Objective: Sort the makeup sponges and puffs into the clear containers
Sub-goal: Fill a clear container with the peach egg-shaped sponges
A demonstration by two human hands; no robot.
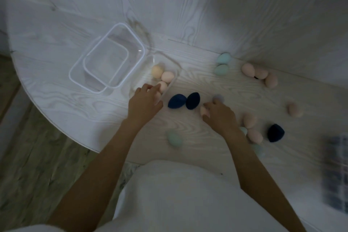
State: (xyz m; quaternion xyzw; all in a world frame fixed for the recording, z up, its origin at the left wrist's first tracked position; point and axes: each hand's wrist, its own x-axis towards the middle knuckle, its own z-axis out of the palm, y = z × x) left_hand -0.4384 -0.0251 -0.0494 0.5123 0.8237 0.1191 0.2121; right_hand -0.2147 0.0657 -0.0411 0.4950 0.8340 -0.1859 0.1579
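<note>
A narrow clear container (172, 79) holds several peach and pink sponges (167, 76). My left hand (144, 102) rests over its near end, fingers on a pink sponge (162, 85) inside it. My right hand (219, 114) lies on the table with its fingers curled on a pink sponge (203, 110), next to a grey puff (218, 98). Two navy sponges (177, 100) lie between my hands. Mint sponges (222, 64), pink sponges (260, 74) and another navy one (275, 133) are scattered to the right. Two nested square clear containers (79, 77) stand at the left.
The round white table's edge (56, 118) curves along the left, with wood floor below. A mint sponge (174, 137) lies near my left forearm. A blurred checked cloth (337, 171) sits at the right edge. White wall panels rise behind the table.
</note>
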